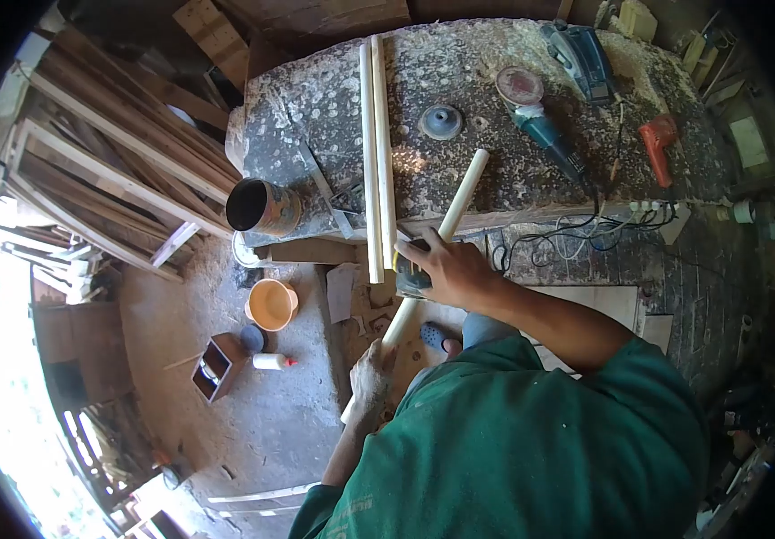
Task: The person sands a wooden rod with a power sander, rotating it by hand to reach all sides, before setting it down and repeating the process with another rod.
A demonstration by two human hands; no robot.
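A pale wooden stick [465, 194] slants from the workbench edge down past my body. Near its lower end my left hand [370, 382] is wrapped round it. My right hand [448, 269] grips a dark tool with a yellow edge [412, 274], which rests against the middle of the stick; the fingers partly cover it. Two more pale sticks [376, 153] lie side by side across the bench, just left of the tool, with their lower ends past its edge.
On the workbench [315, 99] are an angle grinder [544, 144], a red-orange tool [656, 148], a blue-grey power tool [580, 61], a metal square [320, 180] and an open can [261, 207]. Cables [576, 235] hang at its edge. An orange bucket [271, 305] stands lower left.
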